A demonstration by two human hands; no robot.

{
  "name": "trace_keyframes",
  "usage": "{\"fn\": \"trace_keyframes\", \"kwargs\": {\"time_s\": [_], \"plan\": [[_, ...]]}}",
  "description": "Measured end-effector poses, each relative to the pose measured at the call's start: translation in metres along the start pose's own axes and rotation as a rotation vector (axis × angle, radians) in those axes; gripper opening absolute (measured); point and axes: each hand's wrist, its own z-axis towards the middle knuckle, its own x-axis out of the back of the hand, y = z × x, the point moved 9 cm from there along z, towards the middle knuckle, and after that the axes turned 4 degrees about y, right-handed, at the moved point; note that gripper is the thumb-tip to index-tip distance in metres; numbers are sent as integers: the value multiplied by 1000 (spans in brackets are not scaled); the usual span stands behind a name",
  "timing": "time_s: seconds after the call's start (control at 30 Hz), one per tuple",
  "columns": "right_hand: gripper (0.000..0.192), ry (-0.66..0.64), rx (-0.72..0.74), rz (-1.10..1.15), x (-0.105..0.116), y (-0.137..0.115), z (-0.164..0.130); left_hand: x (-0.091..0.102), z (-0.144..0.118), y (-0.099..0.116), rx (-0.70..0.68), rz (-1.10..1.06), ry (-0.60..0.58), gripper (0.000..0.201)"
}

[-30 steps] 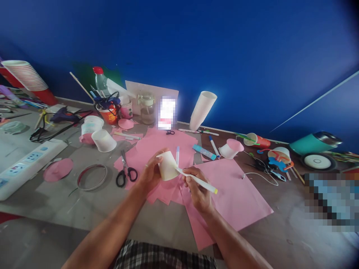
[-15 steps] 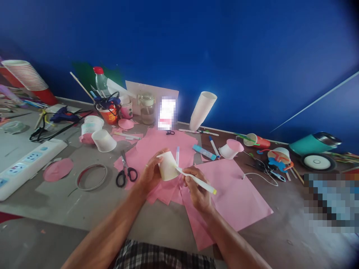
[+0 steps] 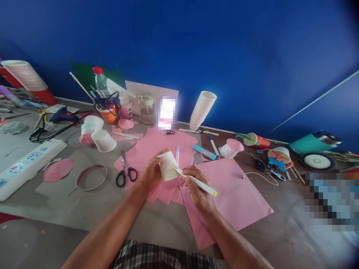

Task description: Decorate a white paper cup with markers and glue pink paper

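Note:
My left hand (image 3: 152,173) is closed around a white paper cup (image 3: 168,168), tilted over the pink paper. Pale yellow colouring shows on the side of the cup. In my right hand (image 3: 198,188) is a white marker with a yellow end (image 3: 206,186), and its tip meets the cup's wall near the right edge. Beneath the hands lie several overlapping pink paper sheets (image 3: 157,144), with a larger pink sheet (image 3: 232,190) to the right. Black-handled scissors (image 3: 125,173) rest left of my left hand. A glue stick (image 3: 204,152) lies beyond my right hand.
At left are a power strip (image 3: 33,164), a tape roll (image 3: 91,177) and a white cup on the table (image 3: 103,141). A leaning cup stack (image 3: 202,110), a glass jar (image 3: 146,108) and a blurred bright screen (image 3: 166,113) stand by the wall. A teal flask (image 3: 311,145) lies right.
The marker tip has shifted slightly along the cup's side, and the cup has turned very slightly. Both hands keep their grip; the other things stay in place.

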Motion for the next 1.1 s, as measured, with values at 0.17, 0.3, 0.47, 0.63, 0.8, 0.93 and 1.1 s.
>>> {"fn": "trace_keyframes", "kwargs": {"time_s": [0.17, 0.3, 0.47, 0.63, 0.8, 0.93, 1.1], "plan": [[14, 14, 42, 5, 0, -2, 0, 0, -1, 1, 5, -14, 22, 48], [14, 6, 86, 2, -1, -5, 0, -1, -1, 0, 3, -6, -2, 48], [14, -18, 102, -30, -3, -7, 0, 0, -1, -1, 14, -5, 6, 48], [16, -27, 129, -15, -3, -9, 1, 0, -1, -2, 21, -2, -12, 50], [17, -40, 139, -7, -5, -11, 1, 0, 0, -2, 12, 3, -26, 54], [17, -45, 152, -13, -6, -12, 1, -1, -1, -1, 18, 11, -16, 53], [17, -43, 153, -10, -5, -11, 2, -3, -2, 0, 4, -2, -12, 51]]}}
